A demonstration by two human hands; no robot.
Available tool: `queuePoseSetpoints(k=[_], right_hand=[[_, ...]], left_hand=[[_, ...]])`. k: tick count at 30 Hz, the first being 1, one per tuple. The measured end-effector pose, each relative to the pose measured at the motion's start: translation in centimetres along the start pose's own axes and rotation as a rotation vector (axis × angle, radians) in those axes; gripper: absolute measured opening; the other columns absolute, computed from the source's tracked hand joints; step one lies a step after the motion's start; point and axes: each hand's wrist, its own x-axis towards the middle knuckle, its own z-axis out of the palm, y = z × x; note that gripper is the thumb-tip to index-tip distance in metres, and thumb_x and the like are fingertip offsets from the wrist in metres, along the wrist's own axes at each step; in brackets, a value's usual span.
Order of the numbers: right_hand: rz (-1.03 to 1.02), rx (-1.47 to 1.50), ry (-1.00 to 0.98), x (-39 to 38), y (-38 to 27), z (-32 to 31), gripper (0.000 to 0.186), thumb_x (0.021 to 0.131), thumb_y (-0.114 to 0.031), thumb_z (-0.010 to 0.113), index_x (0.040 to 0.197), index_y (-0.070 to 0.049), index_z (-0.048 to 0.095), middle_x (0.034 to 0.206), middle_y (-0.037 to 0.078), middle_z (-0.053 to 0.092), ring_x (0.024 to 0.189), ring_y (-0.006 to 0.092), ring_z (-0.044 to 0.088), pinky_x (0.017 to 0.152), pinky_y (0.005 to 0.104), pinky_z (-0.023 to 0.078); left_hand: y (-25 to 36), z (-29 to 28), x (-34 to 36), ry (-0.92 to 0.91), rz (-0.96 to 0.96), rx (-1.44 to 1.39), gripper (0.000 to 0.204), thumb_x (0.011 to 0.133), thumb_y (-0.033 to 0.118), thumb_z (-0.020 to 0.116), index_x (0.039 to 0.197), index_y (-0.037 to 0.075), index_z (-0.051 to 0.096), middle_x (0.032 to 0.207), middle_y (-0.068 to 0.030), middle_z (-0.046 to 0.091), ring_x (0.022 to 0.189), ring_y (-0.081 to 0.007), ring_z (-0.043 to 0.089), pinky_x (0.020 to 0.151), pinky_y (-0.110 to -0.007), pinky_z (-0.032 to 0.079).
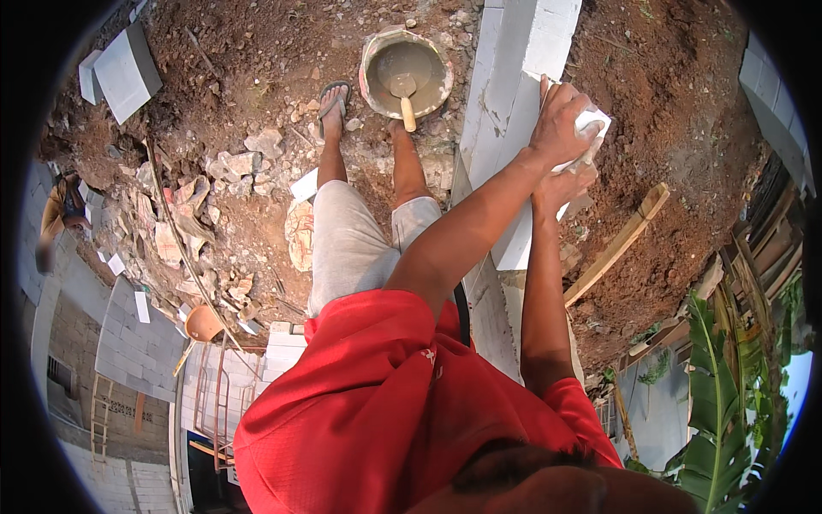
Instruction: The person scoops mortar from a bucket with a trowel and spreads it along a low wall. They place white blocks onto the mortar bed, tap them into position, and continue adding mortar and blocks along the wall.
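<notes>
Both my arms stretch to the right, over a low wall of white blocks. My left hand presses down on a small white block on top of the wall, fingers bent round it. Just nearer to me, my right hand grips the same block from its near side. My hands cover much of the block, and its underside is hidden. Ahead of my feet stands a round bucket of wet grey mortar. A trowel with a wooden handle rests in it, its blade partly in the mortar.
Rubble stones lie left of my legs, with a long thin stick across them. White blocks sit at the far left. Right of the wall, a wooden plank lies on bare soil. Another person is at the left edge.
</notes>
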Motion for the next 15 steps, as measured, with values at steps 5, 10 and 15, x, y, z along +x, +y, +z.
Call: queuePoseSetpoints(k=[5, 10, 15], right_hand=[[0.037, -0.032, 0.030, -0.1, -0.5, 0.0, 0.121, 0.076, -0.050, 0.085, 0.171, -0.015, 0.018, 0.122, 0.026, 0.049, 0.119, 0.0451, 0.046, 0.102, 0.0582, 0.035], [0.010, 0.044, -0.059, 0.3, 0.3, -0.4, 0.116, 0.078, -0.051, 0.083, 0.169, -0.012, 0.023, 0.134, 0.029, 0.046, 0.126, 0.0453, 0.044, 0.108, 0.0588, 0.035], [-0.033, 0.085, -0.005, -0.8, 1.1, -2.3, 0.131, 0.072, -0.054, 0.092, 0.170, -0.008, 0.018, 0.142, 0.032, 0.040, 0.130, 0.0468, 0.042, 0.112, 0.0539, 0.035]], left_hand=[[0.1, -0.2, 0.2, -0.041, 0.000, 0.002, 0.031, 0.081, 0.024, 0.085, 0.104, 0.008, 0.070, 0.111, -0.0132, 0.058, 0.117, -0.0365, 0.056, 0.127, -0.061, 0.019], [2.9, -1.3, 0.0, 0.030, 0.046, 0.091, 0.037, 0.085, 0.011, 0.079, 0.119, 0.003, 0.067, 0.135, -0.0181, 0.060, 0.140, -0.0419, 0.050, 0.126, -0.054, 0.031], [9.4, -11.2, -3.8, -0.047, 0.310, -0.260, 0.040, 0.089, 0.002, 0.074, 0.128, 0.000, 0.065, 0.144, -0.0224, 0.059, 0.134, -0.0371, 0.059, 0.113, -0.042, 0.049]])
